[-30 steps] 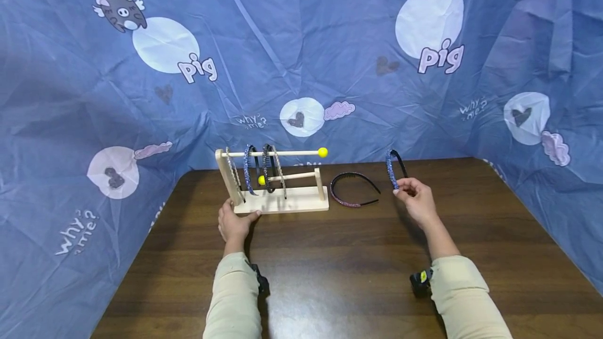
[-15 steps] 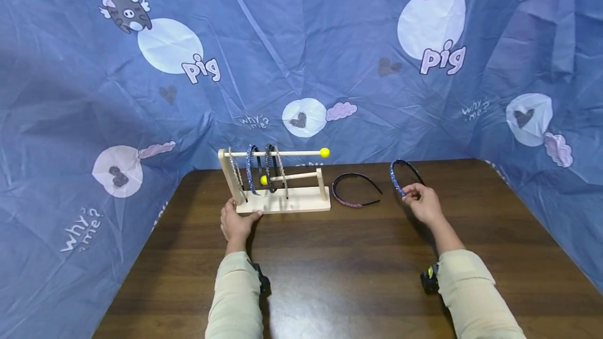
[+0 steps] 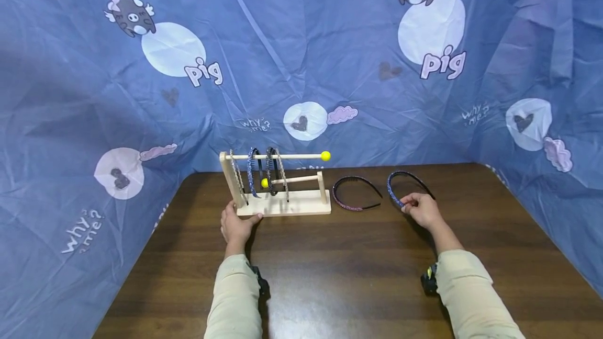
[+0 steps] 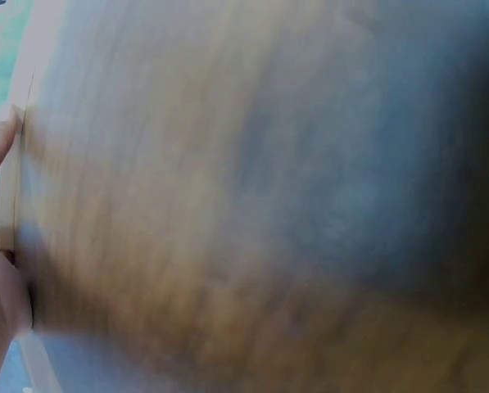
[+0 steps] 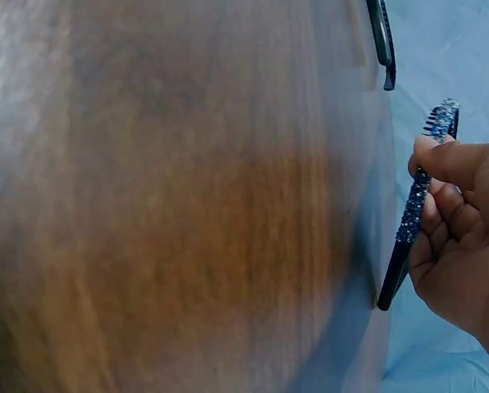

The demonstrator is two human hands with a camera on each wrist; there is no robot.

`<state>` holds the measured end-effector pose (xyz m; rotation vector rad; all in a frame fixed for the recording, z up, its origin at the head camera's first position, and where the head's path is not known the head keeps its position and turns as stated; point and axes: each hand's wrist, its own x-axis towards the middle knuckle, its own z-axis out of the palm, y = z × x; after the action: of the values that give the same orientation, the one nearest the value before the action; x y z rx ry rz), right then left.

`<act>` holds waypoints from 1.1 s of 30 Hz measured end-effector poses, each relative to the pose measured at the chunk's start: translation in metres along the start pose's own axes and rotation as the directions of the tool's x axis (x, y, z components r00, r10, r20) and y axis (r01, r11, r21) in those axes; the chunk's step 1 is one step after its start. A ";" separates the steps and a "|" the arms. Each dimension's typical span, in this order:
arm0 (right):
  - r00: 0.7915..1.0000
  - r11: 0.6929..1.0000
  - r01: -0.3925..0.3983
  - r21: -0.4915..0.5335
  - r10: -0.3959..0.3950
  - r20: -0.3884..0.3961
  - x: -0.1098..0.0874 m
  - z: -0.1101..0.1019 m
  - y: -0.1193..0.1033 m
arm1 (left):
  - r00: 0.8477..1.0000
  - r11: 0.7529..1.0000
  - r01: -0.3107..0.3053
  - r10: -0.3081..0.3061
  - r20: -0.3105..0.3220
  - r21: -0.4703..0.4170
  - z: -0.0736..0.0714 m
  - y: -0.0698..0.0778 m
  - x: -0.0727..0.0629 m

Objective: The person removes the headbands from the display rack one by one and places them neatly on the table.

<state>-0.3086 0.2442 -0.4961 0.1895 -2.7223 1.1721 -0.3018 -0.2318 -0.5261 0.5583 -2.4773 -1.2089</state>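
My left hand (image 3: 236, 225) grips the left end of a pale wooden headband rack (image 3: 301, 210), thumb along the base's front edge. Several headbands hang from its upper bar, among them a blue glittery headband (image 3: 251, 174) and a black one (image 3: 270, 169). To the right, my right hand (image 3: 424, 211) pinches another blue glittery headband (image 3: 390, 190) near one end, between thumb and fingers. It leans low over the table, its loop toward the back. In the right wrist view, the sparkly band (image 5: 412, 209) shows comb teeth and a smooth black tip.
A pink-and-black headband (image 3: 347, 206) lies on the brown wooden table (image 3: 339, 271), between the rack and my right hand. Yellow balls cap the rack's bars, the upper ball (image 3: 325, 156) sticking out to the right. A blue printed cloth (image 3: 264, 67) hangs behind the table.
My right hand has moved slightly right and down, and its blue headband has gone from upright to nearly flat near the table. My left hand stays at the rack.
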 end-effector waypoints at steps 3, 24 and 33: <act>1.000 1.000 -0.002 -0.030 0.002 0.029 0.000 0.000 0.000 | 1.000 1.000 -0.001 0.001 -0.001 0.004 0.000 0.000 -0.001; 0.999 0.994 -0.011 -0.111 0.017 0.052 0.005 0.003 0.006 | 1.000 1.000 0.007 -0.007 -0.009 0.007 -0.001 0.003 -0.004; 1.000 0.996 -0.016 -0.083 0.017 0.013 0.005 0.000 0.005 | 1.000 1.000 0.003 -0.003 -0.009 0.004 0.000 0.002 -0.003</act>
<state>-0.3148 0.2475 -0.4989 0.1656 -2.7833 1.0636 -0.2997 -0.2294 -0.5246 0.5674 -2.4730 -1.2008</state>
